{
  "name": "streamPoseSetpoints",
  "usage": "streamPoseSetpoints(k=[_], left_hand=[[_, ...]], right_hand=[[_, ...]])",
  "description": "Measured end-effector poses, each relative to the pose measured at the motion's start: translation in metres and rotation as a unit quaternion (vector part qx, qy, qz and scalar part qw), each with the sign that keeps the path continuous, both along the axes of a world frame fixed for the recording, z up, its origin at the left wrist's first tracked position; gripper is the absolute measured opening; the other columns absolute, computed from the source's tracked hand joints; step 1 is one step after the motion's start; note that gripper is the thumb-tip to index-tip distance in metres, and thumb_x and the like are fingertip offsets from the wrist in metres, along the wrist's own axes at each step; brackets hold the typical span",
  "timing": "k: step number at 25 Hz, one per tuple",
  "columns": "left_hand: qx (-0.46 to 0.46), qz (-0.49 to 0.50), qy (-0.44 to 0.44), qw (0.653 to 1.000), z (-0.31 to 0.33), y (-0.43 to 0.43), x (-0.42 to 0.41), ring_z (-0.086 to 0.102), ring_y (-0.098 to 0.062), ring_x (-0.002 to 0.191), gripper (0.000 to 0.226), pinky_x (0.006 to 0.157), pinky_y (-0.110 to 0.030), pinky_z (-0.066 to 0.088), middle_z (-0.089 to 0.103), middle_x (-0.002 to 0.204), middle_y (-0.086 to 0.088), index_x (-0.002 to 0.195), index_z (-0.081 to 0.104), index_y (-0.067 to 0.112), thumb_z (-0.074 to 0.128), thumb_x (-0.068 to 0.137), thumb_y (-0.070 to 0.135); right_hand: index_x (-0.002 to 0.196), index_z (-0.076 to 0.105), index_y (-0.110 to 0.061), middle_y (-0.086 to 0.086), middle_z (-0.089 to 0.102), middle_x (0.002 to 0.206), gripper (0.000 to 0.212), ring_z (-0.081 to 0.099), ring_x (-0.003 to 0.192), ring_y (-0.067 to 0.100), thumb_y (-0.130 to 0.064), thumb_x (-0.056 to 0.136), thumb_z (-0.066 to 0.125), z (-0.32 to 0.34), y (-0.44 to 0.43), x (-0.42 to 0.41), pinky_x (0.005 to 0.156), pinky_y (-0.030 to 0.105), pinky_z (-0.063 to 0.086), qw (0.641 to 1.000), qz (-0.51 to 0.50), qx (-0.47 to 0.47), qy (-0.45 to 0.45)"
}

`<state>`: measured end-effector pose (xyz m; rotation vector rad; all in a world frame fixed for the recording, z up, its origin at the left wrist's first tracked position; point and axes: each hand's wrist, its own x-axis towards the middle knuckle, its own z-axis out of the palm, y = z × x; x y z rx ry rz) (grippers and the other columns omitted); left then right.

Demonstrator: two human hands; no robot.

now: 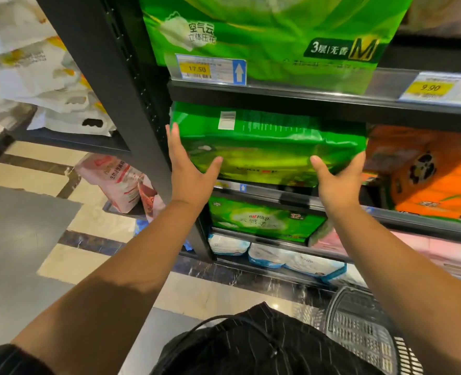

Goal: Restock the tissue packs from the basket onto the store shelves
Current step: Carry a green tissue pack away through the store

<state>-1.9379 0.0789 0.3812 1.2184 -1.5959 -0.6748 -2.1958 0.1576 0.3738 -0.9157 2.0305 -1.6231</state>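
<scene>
A large green tissue pack (269, 144) lies flat in the middle shelf opening, its front end sticking out past the shelf edge. My left hand (188, 169) grips its left front corner, fingers up along the side by the black upright. My right hand (337, 180) holds its right front corner, thumb on the front face. The dark mesh basket (364, 328) stands on the floor at lower right; what it holds is hidden.
Another big green pack (272, 36) fills the shelf above, over price tags 17.50 (210, 70) and 9.90 (434, 87). Orange packs (426, 171) sit to the right. A smaller green pack (264, 217) and white-blue packs (291, 259) occupy lower shelves. A black shelf post (121, 85) stands left.
</scene>
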Motion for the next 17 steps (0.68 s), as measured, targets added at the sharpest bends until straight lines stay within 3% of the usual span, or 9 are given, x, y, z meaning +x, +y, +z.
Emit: streamPoseSetpoints(k=[2,5,7,9,10,13,17], left_hand=[[-0.03,0.061,-0.024,0.997,0.003,-0.001,-0.004,0.023,-0.02,0.139,0.088,0.113,-0.019,0.019,0.017,0.151,-0.012,0.151,0.016,0.019,0.071,0.082,0.02],[-0.009,0.054,0.013,0.998,0.003,-0.001,-0.009,0.042,-0.018,0.121,0.086,0.096,-0.005,0.032,0.021,0.141,-0.011,0.151,0.016,0.022,0.068,0.083,0.013],[-0.001,0.024,0.025,0.999,0.001,-0.004,-0.013,0.043,-0.017,0.125,0.085,0.089,0.004,0.03,0.018,0.147,-0.011,0.151,0.015,0.018,0.068,0.084,0.013],[0.007,-0.012,-0.031,0.999,-0.002,-0.006,-0.018,0.034,-0.016,0.134,0.084,0.091,0.006,0.025,0.014,0.153,-0.013,0.151,0.018,0.014,0.069,0.085,0.014],[0.017,-0.031,-0.076,0.996,-0.002,-0.007,-0.02,0.031,-0.015,0.136,0.082,0.094,0.004,0.025,0.011,0.156,-0.012,0.151,0.019,0.016,0.069,0.085,0.016],[0.071,-0.097,-0.219,0.968,-0.007,-0.017,-0.021,0.032,-0.022,0.139,0.082,0.102,-0.021,0.037,-0.001,0.16,-0.004,0.152,0.018,0.03,0.069,0.086,0.027],[0.095,-0.128,-0.338,0.927,-0.016,-0.031,-0.02,0.016,-0.029,0.145,0.085,0.109,-0.032,0.035,-0.015,0.158,-0.006,0.151,0.017,0.036,0.07,0.085,0.032]], right_hand=[[0.153,0.01,-0.01,0.008,0.025,0.156,0.099,0.024,0.143,0.021,-0.038,0.083,0.073,-0.001,-0.005,0.001,0.11,0.019,0.015,0.999,-0.019,0.037,0.002],[0.15,0.017,-0.005,0.012,0.025,0.153,0.088,0.025,0.14,0.024,-0.034,0.086,0.071,0.003,-0.014,-0.002,0.104,0.02,0.021,0.996,-0.041,0.076,0.024],[0.141,0.028,-0.003,0.012,0.033,0.146,0.076,0.034,0.133,0.023,-0.029,0.086,0.072,0.0,-0.017,-0.004,0.101,0.02,0.025,0.995,-0.035,0.089,0.041],[0.135,0.033,-0.004,0.008,0.038,0.139,0.068,0.041,0.122,0.019,-0.024,0.085,0.074,-0.005,-0.019,-0.006,0.101,0.02,0.03,0.995,-0.006,0.097,0.034],[0.132,0.034,-0.006,0.007,0.04,0.137,0.066,0.044,0.12,0.02,-0.022,0.084,0.075,-0.008,-0.02,-0.007,0.105,0.026,0.034,0.995,0.011,0.097,0.031],[0.122,0.037,-0.004,0.013,0.04,0.131,0.057,0.048,0.115,0.029,-0.014,0.081,0.076,-0.012,-0.025,-0.008,0.103,0.042,0.042,0.99,0.03,0.123,0.065],[0.122,0.035,-0.002,0.018,0.029,0.132,0.057,0.05,0.109,0.034,-0.008,0.08,0.073,-0.013,-0.025,-0.002,0.094,0.04,0.047,0.974,0.0,0.14,0.177]])
